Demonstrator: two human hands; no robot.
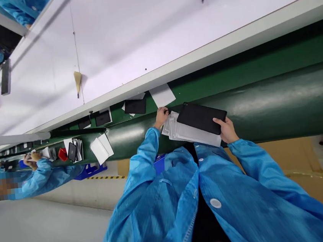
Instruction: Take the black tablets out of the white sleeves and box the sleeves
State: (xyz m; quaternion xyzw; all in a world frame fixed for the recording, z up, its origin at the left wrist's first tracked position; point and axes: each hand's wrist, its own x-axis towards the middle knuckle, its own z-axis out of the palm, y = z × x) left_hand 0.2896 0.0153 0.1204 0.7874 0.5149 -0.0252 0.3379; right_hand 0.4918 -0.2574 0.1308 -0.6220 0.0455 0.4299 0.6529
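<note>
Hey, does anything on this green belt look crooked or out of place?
The pale sleeves under the black slab are fanned unevenly; left hand touches their edge, right hand holds the slab. Nothing looks spilled.

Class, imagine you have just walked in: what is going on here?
A person in a blue coat is at a green conveyor belt. The right hand holds a flat black slab by its edge above a stack of white sheets. The left hand is at the stack's far corner; its grip there is unclear. Other black slabs and loose white sheets lie along the belt, where a co-worker's hands work further left.
</note>
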